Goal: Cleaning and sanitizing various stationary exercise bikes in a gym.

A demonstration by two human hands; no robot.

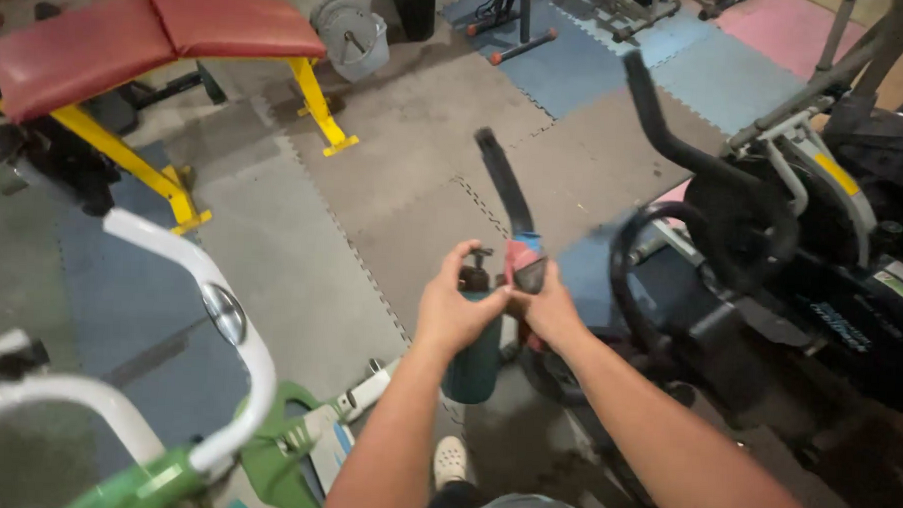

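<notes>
The left hand (457, 309) wraps its fingers (465, 255) around the top of a teal spray bottle (474, 357), held upright. Just right of the bottle, the right hand (548, 309) pinches a red-and-blue cloth (522, 257) against a black handlebar (501, 176). Behind the bottle lie grey floor mats (302, 249); a red bench (149, 38) stands far to its left.

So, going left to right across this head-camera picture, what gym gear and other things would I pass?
Red padded bench on yellow legs → white handlebar of a green machine → left hand gripping a dark teal spray bottle → right hand at a black handlebar with a red patch → black exercise machine.
</notes>
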